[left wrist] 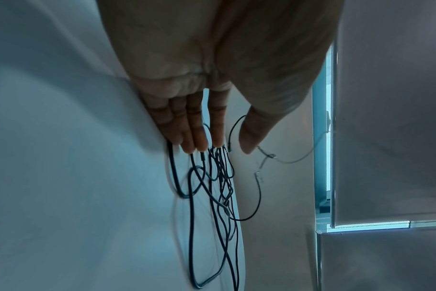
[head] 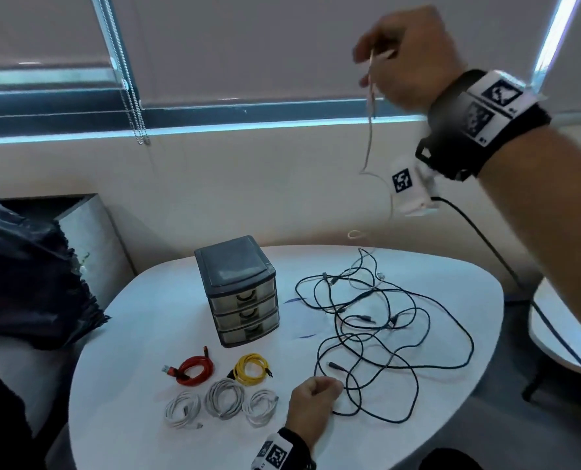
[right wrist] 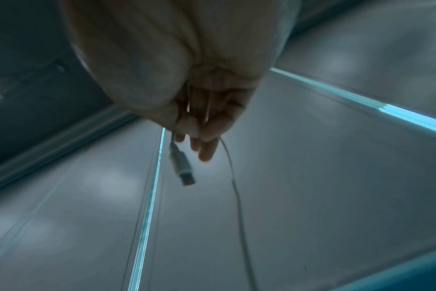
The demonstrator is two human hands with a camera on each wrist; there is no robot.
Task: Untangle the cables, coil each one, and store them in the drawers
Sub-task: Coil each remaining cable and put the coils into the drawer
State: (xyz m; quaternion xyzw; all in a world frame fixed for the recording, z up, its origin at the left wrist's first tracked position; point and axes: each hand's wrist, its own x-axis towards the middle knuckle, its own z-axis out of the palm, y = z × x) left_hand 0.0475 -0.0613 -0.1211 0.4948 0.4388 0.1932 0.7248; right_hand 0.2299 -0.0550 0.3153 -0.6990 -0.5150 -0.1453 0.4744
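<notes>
Coils [head: 221,390], five finished, lay near the table's [head: 129,418] front edge by the shut drawers [head: 245,313]; the dark tangle [head: 384,337] remained toward its right edge.

Left wrist: the left hand [left wrist: 187,126], fingers straight, pressed the tangle.

Right wrist: the right hand [right wrist: 202,122] pinched the white cable [right wrist: 233,181], raised high.

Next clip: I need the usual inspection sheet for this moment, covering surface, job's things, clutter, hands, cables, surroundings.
Surface: white rounded table.
Job's things: grey three-drawer plastic organiser, drawers closed; coiled red cable, yellow cable and three white coils in front of it.
Clutter: nothing seen.
Hands: right hand raised, pinching a thin white cable; left hand on the table at the tangle's edge; grip unclear.
Cables: tangled black cables spread across the table, white one trailing up.
Surroundings: window blinds, dark fabric at left.
</notes>
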